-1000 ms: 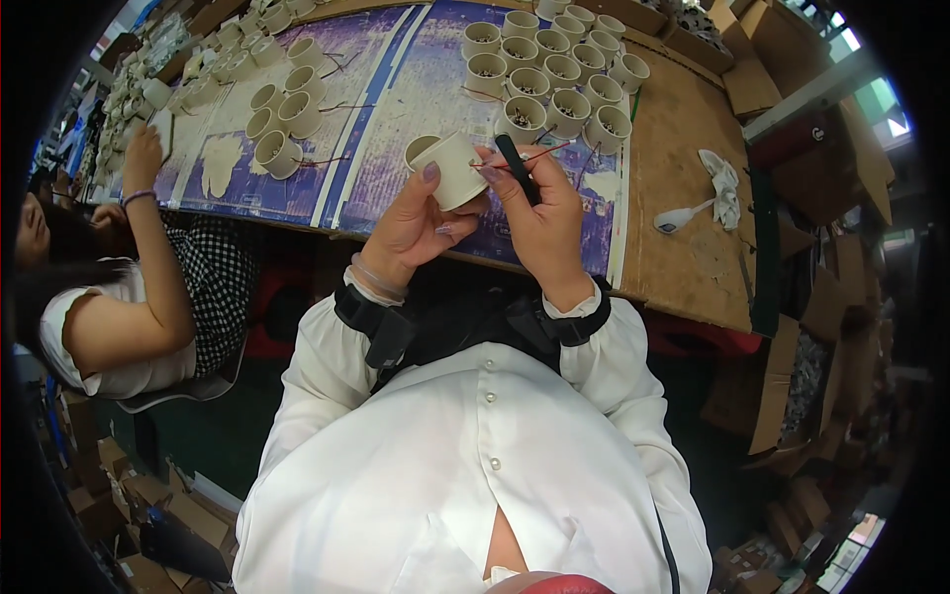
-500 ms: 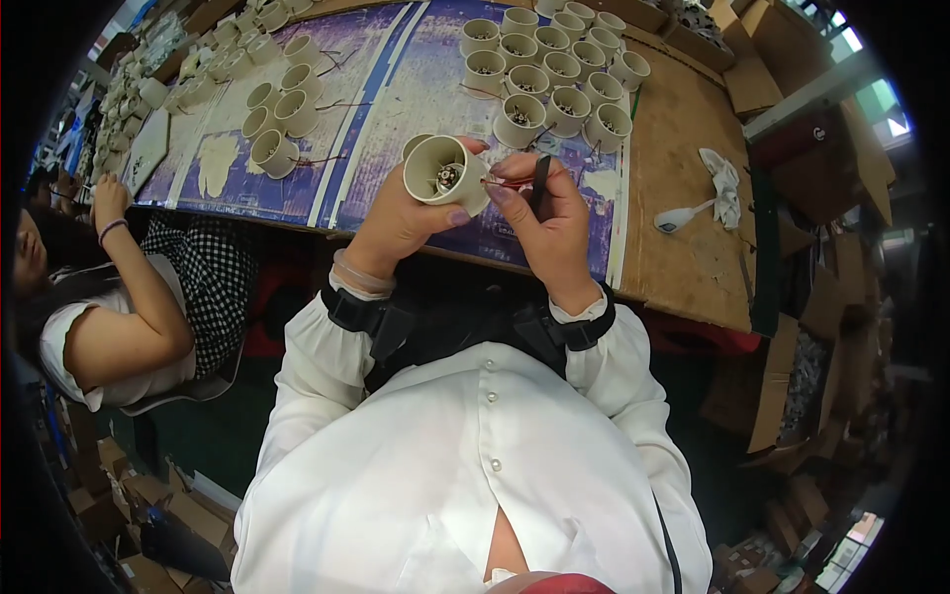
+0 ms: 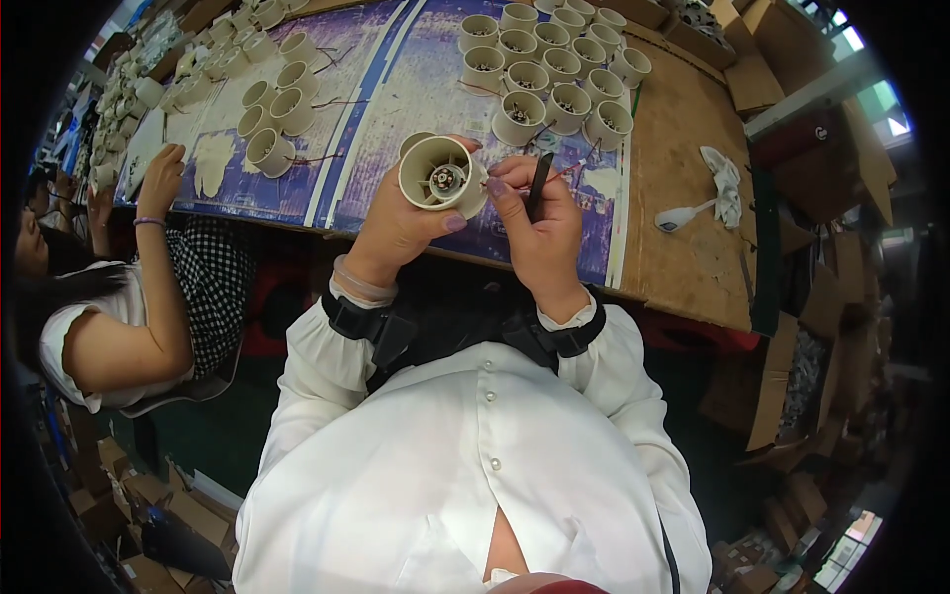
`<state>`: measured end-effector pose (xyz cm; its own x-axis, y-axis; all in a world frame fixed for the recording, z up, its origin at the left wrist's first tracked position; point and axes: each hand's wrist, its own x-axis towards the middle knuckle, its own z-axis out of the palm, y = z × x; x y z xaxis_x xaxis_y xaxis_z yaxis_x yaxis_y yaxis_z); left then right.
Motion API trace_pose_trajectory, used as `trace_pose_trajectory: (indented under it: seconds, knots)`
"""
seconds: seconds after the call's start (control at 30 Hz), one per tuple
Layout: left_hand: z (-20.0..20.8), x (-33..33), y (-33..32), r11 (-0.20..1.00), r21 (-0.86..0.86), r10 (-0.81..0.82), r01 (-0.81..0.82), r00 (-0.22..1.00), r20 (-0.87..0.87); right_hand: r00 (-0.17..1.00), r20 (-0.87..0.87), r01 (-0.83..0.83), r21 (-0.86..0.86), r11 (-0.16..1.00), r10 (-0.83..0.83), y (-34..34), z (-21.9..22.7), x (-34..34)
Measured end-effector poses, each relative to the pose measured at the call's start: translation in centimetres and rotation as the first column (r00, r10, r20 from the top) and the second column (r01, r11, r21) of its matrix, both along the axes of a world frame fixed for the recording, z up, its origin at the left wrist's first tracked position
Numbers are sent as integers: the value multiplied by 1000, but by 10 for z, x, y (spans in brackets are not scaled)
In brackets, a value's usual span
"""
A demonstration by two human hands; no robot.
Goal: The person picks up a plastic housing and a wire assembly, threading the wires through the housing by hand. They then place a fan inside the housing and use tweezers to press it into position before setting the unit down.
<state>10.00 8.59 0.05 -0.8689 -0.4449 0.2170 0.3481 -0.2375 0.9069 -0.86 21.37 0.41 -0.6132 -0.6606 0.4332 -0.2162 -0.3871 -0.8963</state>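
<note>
"How do you hold your arms?"
"My left forearm and right forearm reach forward and lean inward, bringing my hands near each other in front of me."
"Your left hand?"
"My left hand is curved in a wide grip, the left thumb along the near side, pointing right."
"And the right?"
"My right hand points leftward, the right thumb and forefinger drawn close in a pinch, the other fingers curled."

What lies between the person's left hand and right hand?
In the head view, a cream cup lies there, held by the left hand, its flared edge nearest the right hand.
</note>
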Motion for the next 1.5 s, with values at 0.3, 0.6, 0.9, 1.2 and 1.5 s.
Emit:
trace_pose_trajectory:
  seconds: [0.3,0.6,0.9,1.2,1.5]
  knots:
    - [-2,-5,5,942,313,-133,124,991,8,998,47,45,-41,998,-43,0,-6,-2]
    - [10,-10,4,987,160,4,-3,1000,-8,1000,-8,1,55,998,-1,5,-1,-5]
    - [8,-13,9,824,563,-43,64,998,-51,986,-168,18,38,999,-12,6,-3,-4]
    - [5,-13,10,949,301,70,-96,993,95,939,-337,-66,13,998,67,13,-1,-10]
    - [-11,-10,7,814,-458,403,-357,915,3,993,120,-19,111,994,5,45,-3,-50]
